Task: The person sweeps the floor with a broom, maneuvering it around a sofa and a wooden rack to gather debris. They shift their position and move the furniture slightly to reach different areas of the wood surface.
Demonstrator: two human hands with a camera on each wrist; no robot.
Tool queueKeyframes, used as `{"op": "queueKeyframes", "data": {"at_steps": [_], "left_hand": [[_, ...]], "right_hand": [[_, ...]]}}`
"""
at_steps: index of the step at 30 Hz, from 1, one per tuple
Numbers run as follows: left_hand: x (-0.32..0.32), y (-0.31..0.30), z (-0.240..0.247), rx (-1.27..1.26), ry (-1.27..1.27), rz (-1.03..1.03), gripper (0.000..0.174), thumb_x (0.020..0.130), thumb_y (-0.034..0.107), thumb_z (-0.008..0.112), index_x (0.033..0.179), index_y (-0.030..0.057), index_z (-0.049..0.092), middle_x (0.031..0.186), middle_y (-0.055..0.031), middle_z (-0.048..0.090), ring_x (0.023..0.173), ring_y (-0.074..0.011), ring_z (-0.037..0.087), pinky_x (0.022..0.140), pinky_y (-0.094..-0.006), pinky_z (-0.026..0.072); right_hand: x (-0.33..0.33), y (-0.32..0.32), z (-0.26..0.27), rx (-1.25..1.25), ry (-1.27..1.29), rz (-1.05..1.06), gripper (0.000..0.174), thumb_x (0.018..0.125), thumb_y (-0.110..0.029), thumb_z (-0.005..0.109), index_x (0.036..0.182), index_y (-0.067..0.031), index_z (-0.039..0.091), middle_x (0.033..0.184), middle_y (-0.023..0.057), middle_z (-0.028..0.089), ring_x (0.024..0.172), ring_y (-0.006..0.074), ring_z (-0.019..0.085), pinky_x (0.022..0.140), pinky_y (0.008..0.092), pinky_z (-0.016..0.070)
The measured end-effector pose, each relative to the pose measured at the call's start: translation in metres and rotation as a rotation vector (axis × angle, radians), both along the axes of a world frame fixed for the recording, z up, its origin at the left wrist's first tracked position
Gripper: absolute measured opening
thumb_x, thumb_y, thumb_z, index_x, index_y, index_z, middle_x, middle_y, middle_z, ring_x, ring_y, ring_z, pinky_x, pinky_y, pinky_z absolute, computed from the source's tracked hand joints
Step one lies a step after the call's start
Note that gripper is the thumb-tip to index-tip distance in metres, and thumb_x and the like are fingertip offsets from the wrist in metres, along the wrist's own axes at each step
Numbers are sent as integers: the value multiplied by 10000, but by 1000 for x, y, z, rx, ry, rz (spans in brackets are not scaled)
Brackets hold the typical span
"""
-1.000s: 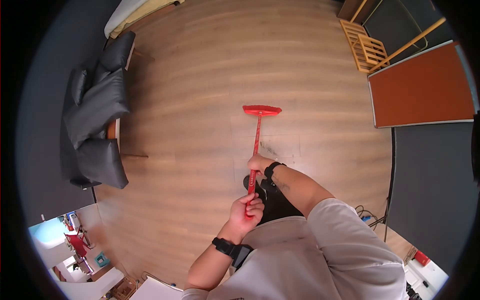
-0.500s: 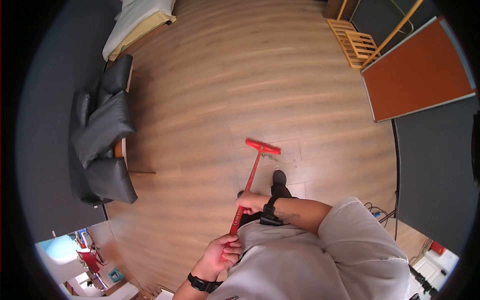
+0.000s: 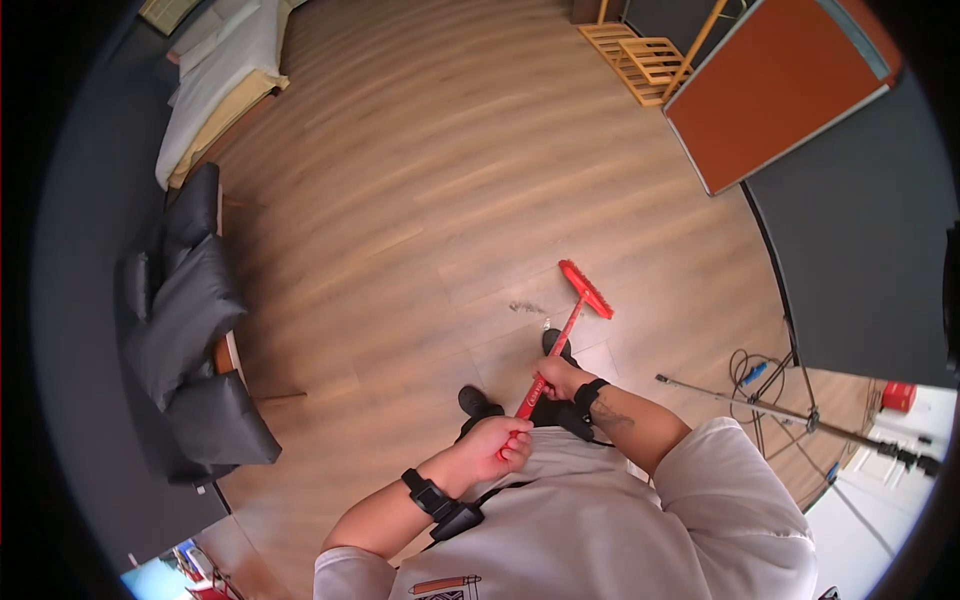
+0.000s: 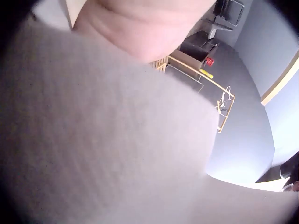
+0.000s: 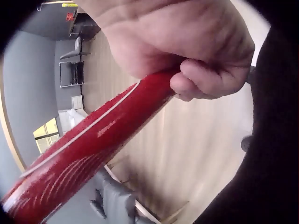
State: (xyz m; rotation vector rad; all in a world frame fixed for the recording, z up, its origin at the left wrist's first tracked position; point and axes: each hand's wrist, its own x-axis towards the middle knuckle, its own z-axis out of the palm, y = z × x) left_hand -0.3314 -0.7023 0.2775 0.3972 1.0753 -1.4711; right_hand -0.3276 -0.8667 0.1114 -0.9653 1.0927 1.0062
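Note:
A red broom's head rests on the wooden floor, angled, just beyond the feet. To its left lies a patch of dark debris, with small white bits nearer the shoe. My right hand grips the red handle midway; the right wrist view shows its fingers curled round the handle. At waist height my left hand holds the handle's upper end. The left wrist view shows mostly grey shirt and part of the left hand, its fingers hidden.
Black shoes stand below the debris. A dark sofa and a bed line the left side. At the right are a tripod pole, cables, a reddish-brown board and a wooden rack.
The broom head has come closer to the feet and swung to the right side of the debris, its handle now leaning right. Both hands keep their hold. The head view has turned.

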Motion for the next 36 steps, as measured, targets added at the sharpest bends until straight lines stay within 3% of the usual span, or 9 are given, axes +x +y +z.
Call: {"op": "queueKeyframes", "data": {"at_steps": [6,10,12,14,18,26,29,32,36], "left_hand": [[-20,94,-19,30,26,-31,129,823,83,470,733,89,378,587,20,389,433,-44,334,332,-153,261],[-33,175,0,108,35,39,114,820,86,470,726,86,407,583,25,389,424,-43,338,325,-153,259],[-46,206,14,144,-21,35,108,820,87,469,725,85,418,583,28,389,421,-41,339,323,-152,258],[-57,232,24,163,-82,37,138,826,90,458,705,93,392,581,31,379,430,-40,334,324,-157,249],[-59,267,43,149,-84,56,113,821,81,459,725,88,400,588,27,383,432,-42,336,322,-159,249],[-59,257,80,78,-210,-101,95,810,38,465,781,87,388,619,-3,400,455,-59,359,330,-155,248],[-59,238,69,26,-232,-176,105,803,44,482,780,88,390,619,-3,403,450,-58,355,328,-158,242],[-57,213,44,-19,-247,-266,111,800,47,490,768,89,392,622,0,409,445,-57,352,326,-159,238],[-57,166,13,-20,-201,-360,116,759,67,507,736,95,397,575,23,393,427,-44,342,318,-160,233]], "right_hand": [[-23,96,-22,-61,-84,-76,166,705,-129,482,558,-81,420,417,33,388,300,119,344,294,233,243],[-25,179,-31,8,-142,170,205,703,-154,487,522,-78,430,422,46,381,289,127,321,272,246,241],[-32,219,-43,191,-127,210,214,720,-170,472,534,-72,438,426,40,383,298,129,334,277,256,241],[-28,254,-1,51,-164,308,208,739,-167,444,560,-63,455,433,38,385,312,134,345,288,266,244],[-24,298,-8,158,-205,428,195,756,-159,417,603,-58,485,442,44,392,320,141,344,301,275,246],[-48,278,43,39,-263,65,165,658,-113,532,531,-35,461,431,54,399,312,138,357,283,267,245],[-60,249,46,-53,-262,-99,165,649,-96,532,512,-29,470,428,64,417,308,146,362,276,276,252],[-71,211,39,-211,-239,-116,173,649,-97,532,501,-31,470,431,72,430,302,147,363,273,274,256],[-90,160,18,-216,-175,-203,176,645,-99,529,489,-43,469,419,67,427,293,141,356,274,257,254]]}}
